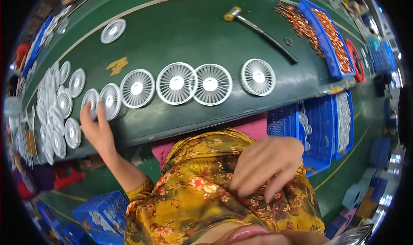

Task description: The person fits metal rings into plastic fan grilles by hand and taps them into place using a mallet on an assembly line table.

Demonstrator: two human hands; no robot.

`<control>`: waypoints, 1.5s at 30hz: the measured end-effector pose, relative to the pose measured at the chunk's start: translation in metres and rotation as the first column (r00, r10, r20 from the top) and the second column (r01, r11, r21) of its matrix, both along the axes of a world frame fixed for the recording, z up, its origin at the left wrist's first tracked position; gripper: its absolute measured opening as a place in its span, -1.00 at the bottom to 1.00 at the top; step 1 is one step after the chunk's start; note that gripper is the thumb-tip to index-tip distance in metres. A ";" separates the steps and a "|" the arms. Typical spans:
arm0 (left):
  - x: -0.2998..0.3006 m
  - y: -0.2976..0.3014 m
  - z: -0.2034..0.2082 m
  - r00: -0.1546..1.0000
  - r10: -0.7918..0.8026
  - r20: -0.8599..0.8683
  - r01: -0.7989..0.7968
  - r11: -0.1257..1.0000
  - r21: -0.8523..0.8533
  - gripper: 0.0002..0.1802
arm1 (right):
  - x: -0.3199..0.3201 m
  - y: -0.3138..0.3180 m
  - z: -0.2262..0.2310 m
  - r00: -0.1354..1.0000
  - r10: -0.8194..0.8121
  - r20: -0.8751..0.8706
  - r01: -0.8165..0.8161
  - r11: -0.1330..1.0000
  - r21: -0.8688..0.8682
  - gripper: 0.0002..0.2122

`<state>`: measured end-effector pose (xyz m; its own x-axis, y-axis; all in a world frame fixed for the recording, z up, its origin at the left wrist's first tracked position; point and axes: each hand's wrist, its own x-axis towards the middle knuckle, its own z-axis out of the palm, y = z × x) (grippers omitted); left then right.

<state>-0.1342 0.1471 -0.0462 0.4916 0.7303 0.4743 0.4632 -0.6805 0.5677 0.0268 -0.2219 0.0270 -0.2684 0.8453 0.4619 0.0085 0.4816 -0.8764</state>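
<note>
My left hand [95, 128] reaches onto the left part of the green table. Its fingers are spread, touching a white round slotted grille [90, 99] and the edge of the grille [110, 101] beside it. Whether the fingertips grip either one, I cannot tell. Further right lie more such discs: a single grille [137, 88], then a pair, the left grille [175, 83] overlapping the right grille [211, 85], and a thicker-looking grille [258, 77] apart from them. My right hand [270, 165], slightly blurred, hovers before my body, fingers loosely bent and apart, with nothing visible in it.
Several more grilles [55, 129] are heaped at the table's left end. One grille [113, 30] lies near the far edge. A hammer [264, 33] rests at the back right, near loose copper-coloured parts [301, 26] and a blue tray [320, 40]. Blue crates [318, 131] stand below right.
</note>
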 end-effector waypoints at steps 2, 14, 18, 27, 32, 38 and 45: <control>0.003 -0.021 0.012 0.996 0.000 0.088 -0.001 1.000 0.002 -0.60 | 0.015 -0.020 0.019 0.871 -0.454 0.188 0.483 0.860 -0.164 -0.68; 0.098 -0.147 0.069 0.427 -0.904 -0.026 0.904 0.426 0.043 -0.65 | 0.176 -0.033 -0.066 -0.550 -0.442 0.708 0.789 0.001 0.614 -0.78; 0.139 -0.178 0.056 0.276 -0.952 -0.134 0.961 0.273 0.041 -0.50 | 0.155 -0.030 -0.057 -0.490 -0.426 0.761 0.867 -0.144 0.477 -0.74; 0.198 -0.212 0.021 0.288 -0.914 -0.285 0.957 0.284 0.055 -0.07 | 0.025 -0.105 0.002 -0.106 -0.918 0.383 0.911 -0.244 -0.332 -0.74; 0.204 -0.215 0.026 0.279 -0.937 -0.211 0.949 0.302 -0.087 -0.03 | -0.030 -0.118 0.018 -0.287 -0.934 0.212 0.932 -0.323 -0.161 -0.69; 0.208 -0.216 0.022 0.296 -0.941 -0.161 0.950 0.307 -0.049 0.04 | -0.023 -0.123 -0.029 0.037 -0.745 0.666 0.927 -0.224 -0.302 -0.62; 0.203 -0.211 0.029 0.294 -0.946 -0.139 0.930 0.317 -0.189 0.12 | -0.019 -0.112 -0.012 -0.216 -0.698 0.683 0.973 -0.209 0.094 -0.64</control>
